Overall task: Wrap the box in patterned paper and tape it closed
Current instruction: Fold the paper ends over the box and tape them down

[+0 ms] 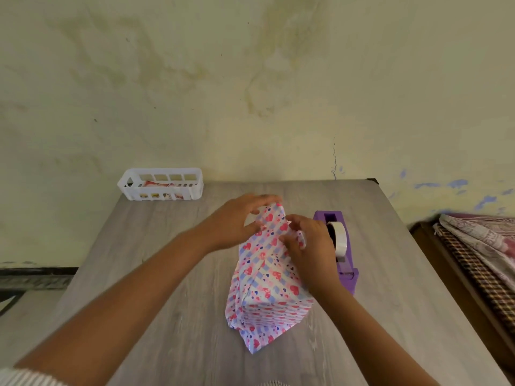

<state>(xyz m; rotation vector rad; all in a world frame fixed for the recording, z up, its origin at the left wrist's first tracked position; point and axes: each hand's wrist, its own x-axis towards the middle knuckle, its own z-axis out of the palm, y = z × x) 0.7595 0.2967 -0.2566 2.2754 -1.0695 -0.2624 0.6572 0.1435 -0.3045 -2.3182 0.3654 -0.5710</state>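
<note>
Both hands, left (237, 218) and right (308, 246), pinch the paper (267, 277) at the far end of the box lying mid-table (167, 274), apparently to fold that flap closed before taping.

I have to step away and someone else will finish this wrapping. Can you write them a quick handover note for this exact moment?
Left hand pinches the patterned paper at the box's far end; right hand has a grip on the fold beside it.
The box sits wrapped on the table; its near end is folded.
The tape dispenser stands to the right.
Left: finish the far-end fold, then tape it; I see no tape on it yet.
</note>
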